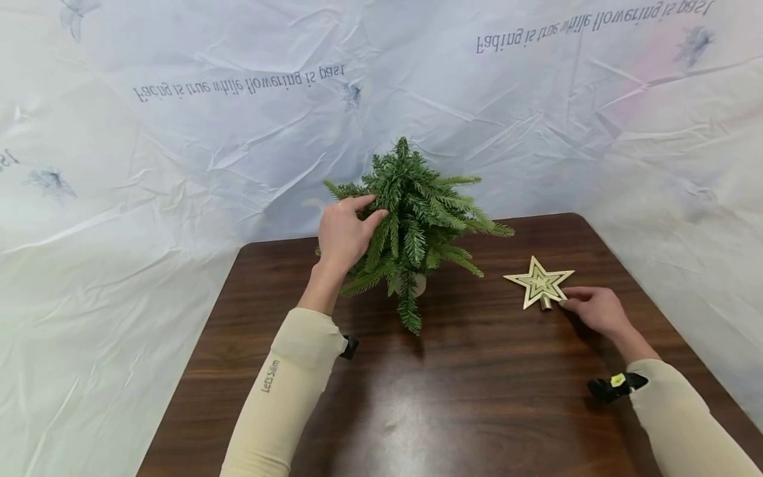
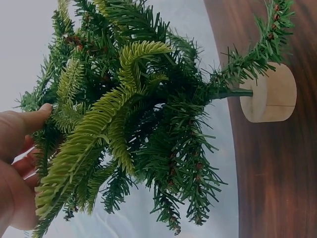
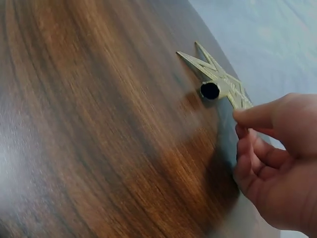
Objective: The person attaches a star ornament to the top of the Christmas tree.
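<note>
Two hands, "Let'Slim" sleeve point(image 1: 271, 376): left hand point(image 1: 342, 232) gripping tree point(image 1: 417, 218) branches; right hand point(image 1: 596, 308) fingertips curled, touching star point(image 1: 539, 281).

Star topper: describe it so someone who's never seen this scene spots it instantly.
On the dark wooden table, look right of the small green tree, toward the right edge. There a flat gold star topper lies, the right hand touching its lower point. It is the only gold, star-shaped thing, with a short tube socket at its base.

Branches hide most of the tree's point(image 1: 417, 218) wooden base point(image 1: 420, 285); the table's point(image 1: 477, 397) near edge is cut off.
</note>
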Demonstrator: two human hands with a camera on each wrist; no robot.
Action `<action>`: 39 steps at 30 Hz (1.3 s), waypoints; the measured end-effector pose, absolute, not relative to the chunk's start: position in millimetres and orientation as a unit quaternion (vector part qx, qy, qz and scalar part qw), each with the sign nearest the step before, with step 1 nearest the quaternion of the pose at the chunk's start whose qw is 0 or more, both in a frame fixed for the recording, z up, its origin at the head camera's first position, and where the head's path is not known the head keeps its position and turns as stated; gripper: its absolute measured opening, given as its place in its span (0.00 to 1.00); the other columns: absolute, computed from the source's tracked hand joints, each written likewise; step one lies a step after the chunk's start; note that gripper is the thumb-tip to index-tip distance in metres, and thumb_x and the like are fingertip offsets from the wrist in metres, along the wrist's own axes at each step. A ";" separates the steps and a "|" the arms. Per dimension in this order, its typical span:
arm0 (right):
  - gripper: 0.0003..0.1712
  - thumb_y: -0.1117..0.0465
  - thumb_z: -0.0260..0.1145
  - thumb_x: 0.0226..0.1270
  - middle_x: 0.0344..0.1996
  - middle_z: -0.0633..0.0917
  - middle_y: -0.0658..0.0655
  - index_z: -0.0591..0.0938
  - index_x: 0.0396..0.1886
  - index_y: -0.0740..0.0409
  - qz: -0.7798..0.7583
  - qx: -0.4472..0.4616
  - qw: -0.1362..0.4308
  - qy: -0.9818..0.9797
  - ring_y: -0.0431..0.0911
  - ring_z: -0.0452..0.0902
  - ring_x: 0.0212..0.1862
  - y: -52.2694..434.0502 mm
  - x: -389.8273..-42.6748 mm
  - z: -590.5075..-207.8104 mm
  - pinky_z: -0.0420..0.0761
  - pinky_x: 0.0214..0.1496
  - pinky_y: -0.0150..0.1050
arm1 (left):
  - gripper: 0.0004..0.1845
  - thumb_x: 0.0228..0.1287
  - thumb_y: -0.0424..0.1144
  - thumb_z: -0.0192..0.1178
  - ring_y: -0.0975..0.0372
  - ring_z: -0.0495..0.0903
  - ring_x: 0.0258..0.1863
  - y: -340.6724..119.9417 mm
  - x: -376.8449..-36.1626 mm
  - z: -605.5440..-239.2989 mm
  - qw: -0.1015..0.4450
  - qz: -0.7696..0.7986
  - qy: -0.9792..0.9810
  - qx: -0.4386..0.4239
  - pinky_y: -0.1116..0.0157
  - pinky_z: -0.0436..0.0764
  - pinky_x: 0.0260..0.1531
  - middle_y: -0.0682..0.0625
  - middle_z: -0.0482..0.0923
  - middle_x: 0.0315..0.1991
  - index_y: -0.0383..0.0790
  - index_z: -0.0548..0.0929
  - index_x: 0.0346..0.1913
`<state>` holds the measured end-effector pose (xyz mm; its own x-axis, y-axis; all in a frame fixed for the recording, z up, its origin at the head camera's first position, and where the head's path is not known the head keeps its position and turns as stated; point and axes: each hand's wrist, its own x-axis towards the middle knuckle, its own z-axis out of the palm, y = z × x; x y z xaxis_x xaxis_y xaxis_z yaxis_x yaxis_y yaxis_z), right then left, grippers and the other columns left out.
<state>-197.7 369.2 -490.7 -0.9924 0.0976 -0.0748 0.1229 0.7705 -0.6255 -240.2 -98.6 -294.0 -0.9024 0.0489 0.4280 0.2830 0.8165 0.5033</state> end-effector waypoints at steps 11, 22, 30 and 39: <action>0.12 0.60 0.72 0.74 0.30 0.87 0.31 0.91 0.51 0.39 -0.610 0.126 0.033 0.782 0.33 0.82 0.31 368.4 -198.0 -493.2 0.85 0.34 0.31 | 0.23 0.72 0.52 0.69 0.65 0.57 0.12 -98.1 -240.6 -294.7 0.210 -0.286 -0.930 -0.093 0.66 0.64 0.23 0.43 0.87 0.60 0.47 0.87 0.65; 0.18 0.67 0.74 0.70 0.28 0.90 0.40 0.93 0.36 0.33 -0.715 0.138 0.032 0.685 0.36 0.80 0.27 366.1 -200.6 -476.3 0.83 0.29 0.30 | 0.23 0.72 0.51 0.69 0.66 0.54 0.11 -99.0 -240.5 -294.7 0.216 -0.288 -0.928 -0.099 0.66 0.61 0.20 0.42 0.86 0.62 0.46 0.87 0.64; 0.17 0.68 0.73 0.71 0.28 0.90 0.43 0.94 0.39 0.35 -0.741 0.118 0.031 0.660 0.36 0.81 0.27 357.1 -204.7 -454.9 0.83 0.31 0.31 | 0.23 0.72 0.51 0.69 0.66 0.57 0.11 -98.5 -240.2 -295.8 0.212 -0.296 -0.926 -0.099 0.66 0.66 0.25 0.42 0.86 0.62 0.45 0.87 0.65; 0.16 0.69 0.73 0.71 0.27 0.89 0.45 0.94 0.41 0.39 -0.769 0.104 0.029 0.630 0.37 0.80 0.27 349.6 -208.4 -436.1 0.82 0.30 0.31 | 0.24 0.71 0.51 0.70 0.60 0.67 0.20 -97.8 -239.4 -295.2 0.207 -0.299 -0.927 -0.093 0.61 0.75 0.34 0.45 0.87 0.62 0.47 0.87 0.65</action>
<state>-208.4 349.6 -436.1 -0.9766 0.0872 -0.1968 0.1759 -0.2036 -0.9631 -239.4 -97.8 -295.2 -0.8971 0.0478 0.4392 0.2957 0.8035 0.5166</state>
